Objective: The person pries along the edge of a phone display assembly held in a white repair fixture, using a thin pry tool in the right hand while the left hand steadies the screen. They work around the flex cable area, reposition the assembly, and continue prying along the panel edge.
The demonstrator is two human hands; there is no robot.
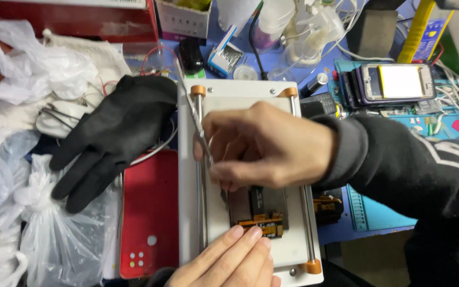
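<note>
A small dark screen panel (261, 204) with an orange flex strip (264, 226) at its near edge lies on the pale plate of a white metal fixture (187, 159), between two upright steel rails capped with orange knobs. The right hand (264, 146) reaches in from the right over the middle of the plate, its grip pressed together on a pair of slim metal tweezers (200, 130) — the tweezers run from the far left corner of the fixture down through the fingers, and their tip comes out just above the panel's upper left corner; whether it touches the panel cannot be told. The left hand (229, 260) comes up from the bottom edge, fingers laid flat and together, the fingertips resting on the plate just beside the orange strip; it grasps nothing.

The right arm wears a black sleeve (415, 165) with a grey cuff. Against the fixture's left side lies a red flat case (150, 212) with small white dots near its lower edge. A black glove (112, 133) lies spread over its upper part and over the clutter beyond. Further left are white plastic bags (33, 212) and white cloth. At the far side of the bench stand bottles, wires and a small box. To the right, on a blue mat (373, 212), a phone (397, 82) with a lit screen lies atop a stack of others — near it, small parts and a yellow tool.
</note>
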